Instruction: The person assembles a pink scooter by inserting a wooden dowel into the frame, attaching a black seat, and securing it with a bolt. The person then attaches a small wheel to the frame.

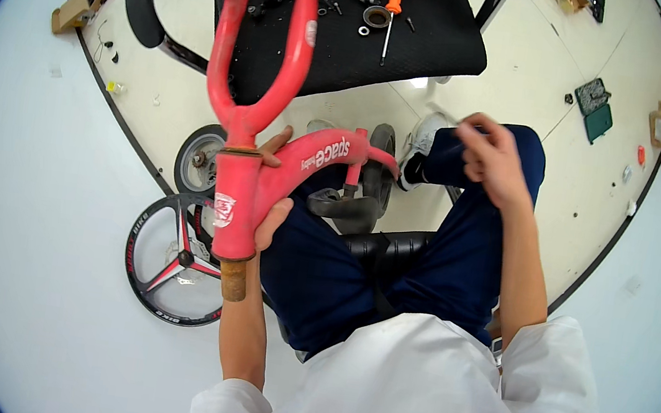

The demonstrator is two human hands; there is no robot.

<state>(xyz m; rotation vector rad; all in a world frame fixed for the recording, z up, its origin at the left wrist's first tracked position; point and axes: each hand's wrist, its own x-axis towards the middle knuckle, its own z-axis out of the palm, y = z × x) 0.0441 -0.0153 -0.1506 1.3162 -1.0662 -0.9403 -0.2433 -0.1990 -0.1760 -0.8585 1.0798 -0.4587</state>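
My left hand grips a red child's bike frame around its head tube, with the red fork pointing up and away from me. A rusty brown steerer end sticks out below the tube. The frame's rear part reaches right toward a black saddle and a small black wheel. My right hand hovers above my right knee, fingers loosely curled, holding nothing that I can see. I sit on a black seat in dark blue trousers.
A black chair seat ahead carries an orange-handled screwdriver, washers, nuts and other small parts. Two loose wheels lie on the floor at left: a grey one and a black three-spoke one. Small boxes and a green case lie at right.
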